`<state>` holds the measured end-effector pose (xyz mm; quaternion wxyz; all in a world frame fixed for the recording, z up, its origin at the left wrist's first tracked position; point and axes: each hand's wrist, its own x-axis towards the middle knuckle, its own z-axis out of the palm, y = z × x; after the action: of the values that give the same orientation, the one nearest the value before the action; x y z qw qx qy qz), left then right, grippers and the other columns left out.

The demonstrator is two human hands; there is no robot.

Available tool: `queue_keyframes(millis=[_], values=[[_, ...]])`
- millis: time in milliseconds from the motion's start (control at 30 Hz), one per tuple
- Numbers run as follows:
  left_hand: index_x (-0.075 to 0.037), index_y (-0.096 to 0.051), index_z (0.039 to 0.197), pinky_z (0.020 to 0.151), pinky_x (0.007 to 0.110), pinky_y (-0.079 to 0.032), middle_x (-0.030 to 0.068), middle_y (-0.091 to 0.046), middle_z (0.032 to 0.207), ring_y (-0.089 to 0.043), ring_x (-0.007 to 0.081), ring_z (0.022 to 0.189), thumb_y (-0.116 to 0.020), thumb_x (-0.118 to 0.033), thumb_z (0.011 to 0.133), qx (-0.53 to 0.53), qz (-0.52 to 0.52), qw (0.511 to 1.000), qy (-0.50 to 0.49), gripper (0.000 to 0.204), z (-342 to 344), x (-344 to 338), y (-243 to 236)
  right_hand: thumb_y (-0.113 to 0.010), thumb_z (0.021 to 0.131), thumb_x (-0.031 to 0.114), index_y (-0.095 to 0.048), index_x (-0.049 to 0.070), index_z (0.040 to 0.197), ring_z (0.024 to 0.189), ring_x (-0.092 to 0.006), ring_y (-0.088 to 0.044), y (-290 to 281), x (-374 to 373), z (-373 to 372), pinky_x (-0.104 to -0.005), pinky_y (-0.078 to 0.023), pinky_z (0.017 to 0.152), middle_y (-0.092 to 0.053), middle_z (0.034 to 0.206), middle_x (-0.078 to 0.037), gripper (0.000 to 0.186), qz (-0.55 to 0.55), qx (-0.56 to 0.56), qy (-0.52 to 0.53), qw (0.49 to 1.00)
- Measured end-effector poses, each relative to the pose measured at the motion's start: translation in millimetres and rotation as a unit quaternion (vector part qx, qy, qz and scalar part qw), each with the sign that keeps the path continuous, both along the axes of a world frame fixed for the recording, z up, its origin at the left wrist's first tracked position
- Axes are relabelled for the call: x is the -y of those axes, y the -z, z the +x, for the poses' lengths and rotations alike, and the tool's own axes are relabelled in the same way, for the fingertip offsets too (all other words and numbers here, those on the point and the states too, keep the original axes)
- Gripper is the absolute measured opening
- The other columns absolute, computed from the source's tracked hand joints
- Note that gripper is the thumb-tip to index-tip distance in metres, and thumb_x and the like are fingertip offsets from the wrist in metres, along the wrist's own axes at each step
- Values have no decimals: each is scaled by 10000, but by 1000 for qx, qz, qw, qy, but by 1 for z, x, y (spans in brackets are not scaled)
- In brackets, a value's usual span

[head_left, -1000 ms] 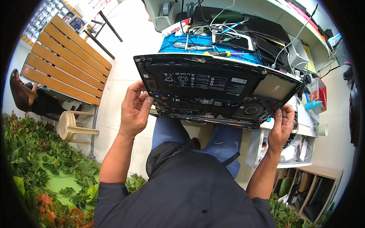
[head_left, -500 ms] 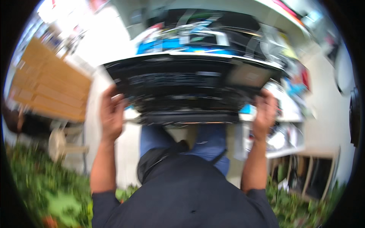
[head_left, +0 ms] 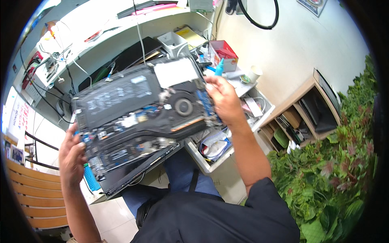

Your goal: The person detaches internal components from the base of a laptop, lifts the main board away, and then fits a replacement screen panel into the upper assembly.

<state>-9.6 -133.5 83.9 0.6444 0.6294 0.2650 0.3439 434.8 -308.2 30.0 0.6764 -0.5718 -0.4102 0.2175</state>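
A laptop [head_left: 121, 117], its inner parts showing, is being held tilted at the counter [head_left: 242, 90].
The left hand [head_left: 73, 156] is gripping its left edge; the right hand [head_left: 225, 99] is gripping its right edge, near the round fan [head_left: 183, 106]. A blue bottle [head_left: 219, 69] and a red-and-white box [head_left: 230, 64] are standing just beyond the right hand, and a white drawer [head_left: 216, 164] is sitting open.
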Motion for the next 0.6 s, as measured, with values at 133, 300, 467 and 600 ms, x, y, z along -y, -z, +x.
queue_keyframes(millis=[133,300,467,600], values=[[62,-385,1624,889,258,-625,148,-721,1361,-738,146,1138,-551,4,1003,18,-142,990,-12,645,66,14,30,-595,1121,49,-662,-58,1343,1000,-124,-708,30,28,66,-297,-585,930,-758,1161,-83,255,-116,-83,-17,990],[42,-378,1670,1030,376,-627,156,-719,1403,-745,201,1208,-620,-92,1028,29,-183,979,84,699,121,16,39,-653,1059,121,-691,-56,1383,975,-109,-694,-17,69,115,-270,-555,930,-762,1144,-58,372,-104,-49,7,993],[48,-461,1638,987,387,-638,144,-725,1392,-750,197,1184,-577,-37,1038,80,-132,972,179,616,215,-24,37,-575,1068,59,-595,-153,1448,1054,-203,-783,-94,111,143,-336,-628,971,-776,1254,-202,435,15,-88,13,996],[71,-578,1530,910,391,-678,177,-779,1248,-798,219,990,-509,34,1040,72,-144,982,99,496,302,-76,23,-586,1101,86,-571,-167,1472,1060,-229,-790,-104,84,194,-345,-637,979,-770,1269,-218,450,15,-41,13,999]])
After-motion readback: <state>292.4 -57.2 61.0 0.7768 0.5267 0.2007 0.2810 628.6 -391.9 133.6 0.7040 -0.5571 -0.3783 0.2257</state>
